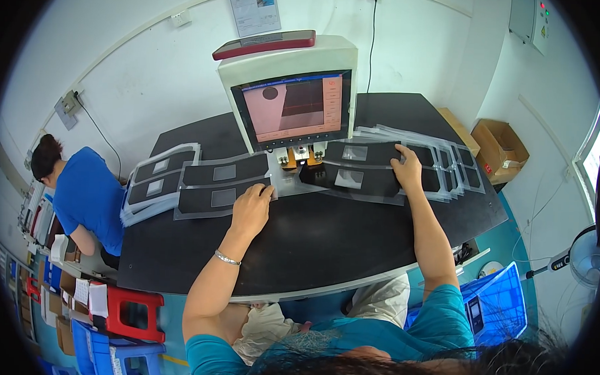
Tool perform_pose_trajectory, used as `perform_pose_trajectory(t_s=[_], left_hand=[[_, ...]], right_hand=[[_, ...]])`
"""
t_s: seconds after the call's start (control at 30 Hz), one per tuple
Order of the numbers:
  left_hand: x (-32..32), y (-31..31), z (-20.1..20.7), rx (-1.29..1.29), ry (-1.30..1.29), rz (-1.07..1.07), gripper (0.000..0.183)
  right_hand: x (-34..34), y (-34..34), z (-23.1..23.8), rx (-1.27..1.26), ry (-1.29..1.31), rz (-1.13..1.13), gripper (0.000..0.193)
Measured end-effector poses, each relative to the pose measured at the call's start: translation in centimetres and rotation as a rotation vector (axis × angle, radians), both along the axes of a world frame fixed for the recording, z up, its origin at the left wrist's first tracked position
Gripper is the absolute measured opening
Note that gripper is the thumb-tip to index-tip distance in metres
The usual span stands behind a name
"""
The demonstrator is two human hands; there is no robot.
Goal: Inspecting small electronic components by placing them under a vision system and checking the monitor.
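Observation:
My left hand (251, 209) is at the right edge of a black sheet with clear plastic borders (247, 197), its fingers closed at the corner. My right hand (408, 168) grips the right edge of another black clear-bordered sheet (380, 165), thumb and fingers bent over it. Both sheets have pale rectangular windows. Between the hands stands a light-coloured machine (288, 55) with a lit screen (293, 108). The second sheet's left end lies by the metal and orange working head (301, 156) under that screen.
Layered similar sheets lie at the left (141, 202) and right (469, 173) on the dark table (324, 244). A person in blue (91, 193) sits at the left. Around the table are a red stool (134, 301), a blue crate (501, 303), a carton (499, 148) and a fan (585, 257).

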State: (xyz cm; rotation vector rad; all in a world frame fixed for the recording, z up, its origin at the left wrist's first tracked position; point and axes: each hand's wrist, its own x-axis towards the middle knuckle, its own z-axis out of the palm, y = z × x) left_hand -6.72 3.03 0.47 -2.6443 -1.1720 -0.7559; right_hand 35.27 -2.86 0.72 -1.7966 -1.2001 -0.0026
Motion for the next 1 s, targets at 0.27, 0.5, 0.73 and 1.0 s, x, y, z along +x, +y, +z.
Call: perform_pose_trajectory(t_s=[0.27,0.5,0.73,1.0], left_hand=[[0.3,0.4,0.1,0.008,-0.017,-0.005,0.027],[0.4,0.6,0.0,0.006,-0.014,-0.007,0.026],[0.2,0.4,-0.2,0.064,-0.001,-0.026,0.031],[1.0,-0.7,0.1,0.108,0.081,-0.053,0.03]], right_hand=[[0.6,1.4,-0.9,0.113,-0.054,-0.101,0.048],[0.7,1.5,-1.2,0.132,-0.044,-0.097,0.042],[-0.2,0.2,-0.1,0.098,0.095,-0.049,0.042],[0.1,0.2,-0.5,0.045,-0.027,0.003,0.052]])
